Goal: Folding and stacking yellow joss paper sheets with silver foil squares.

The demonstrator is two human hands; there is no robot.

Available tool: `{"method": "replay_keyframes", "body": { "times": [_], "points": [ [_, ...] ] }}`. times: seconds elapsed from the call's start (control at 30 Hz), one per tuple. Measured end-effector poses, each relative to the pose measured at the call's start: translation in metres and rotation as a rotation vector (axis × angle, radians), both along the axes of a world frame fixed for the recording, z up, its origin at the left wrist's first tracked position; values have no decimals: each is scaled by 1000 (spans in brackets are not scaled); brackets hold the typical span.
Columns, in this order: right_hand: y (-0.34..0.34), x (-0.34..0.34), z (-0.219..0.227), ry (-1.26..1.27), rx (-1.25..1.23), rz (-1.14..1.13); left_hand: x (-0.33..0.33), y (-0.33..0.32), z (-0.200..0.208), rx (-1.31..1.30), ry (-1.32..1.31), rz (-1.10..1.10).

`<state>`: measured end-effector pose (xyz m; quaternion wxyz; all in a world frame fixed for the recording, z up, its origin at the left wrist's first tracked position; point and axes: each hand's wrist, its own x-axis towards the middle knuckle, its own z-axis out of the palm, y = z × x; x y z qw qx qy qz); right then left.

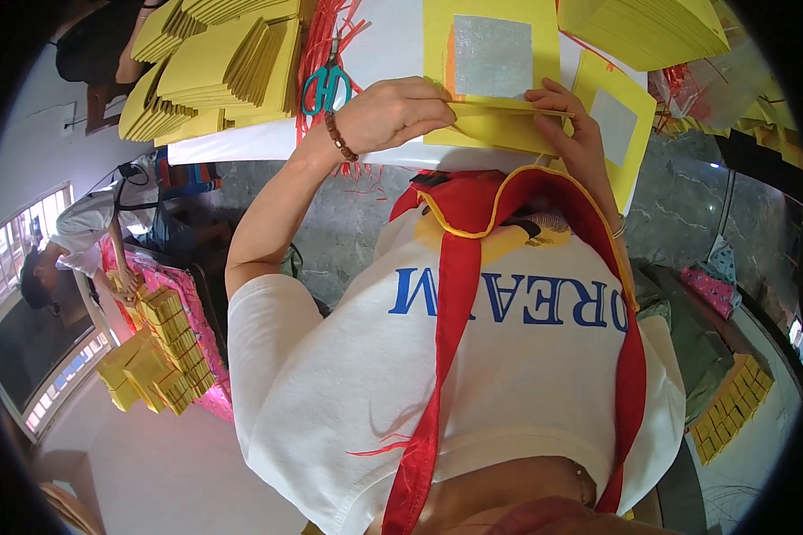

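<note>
A yellow joss paper sheet (547, 55) with a silver square lies at the table's near edge, its near part folded up in a narrow band. My left hand (401, 114) pinches the left end of that fold, fingers pressed together; a brown bead bracelet circles the wrist. At the fold's right end my right hand (573, 125) grips the paper between thumb and fingers. Another yellow sheet with a silver square (614, 125) lies partly under my right hand. Teal-handled scissors (328, 87) rest beyond my left wrist, on red plastic strings (317, 31).
Stacks of folded yellow paper (219, 67) fill the table's left side. Another yellow stack (642, 31) stands at the far right, beside a clear plastic bag (700, 89). At the left a co-worker (89, 227) handles yellow bundles (174, 334) on a pink cloth. More bundles (732, 406) sit at right.
</note>
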<state>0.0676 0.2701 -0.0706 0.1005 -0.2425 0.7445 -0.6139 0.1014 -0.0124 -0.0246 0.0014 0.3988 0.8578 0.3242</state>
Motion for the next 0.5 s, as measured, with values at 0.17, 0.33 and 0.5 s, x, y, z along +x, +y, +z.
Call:
{"method": "replay_keyframes", "body": {
  "times": [0.17, 0.33, 0.5],
  "points": [
    [3, 0, -2, -79, -43, 2, -1, 2, 4, -29, -7, -30],
    [3, 3, 4, -161, -94, -6, -1, 3, 9, -74, -79, -20],
    [6, 5, 1, -89, -147, 78, -3, 2, 10, -50, -114, 3]
  ]
}}
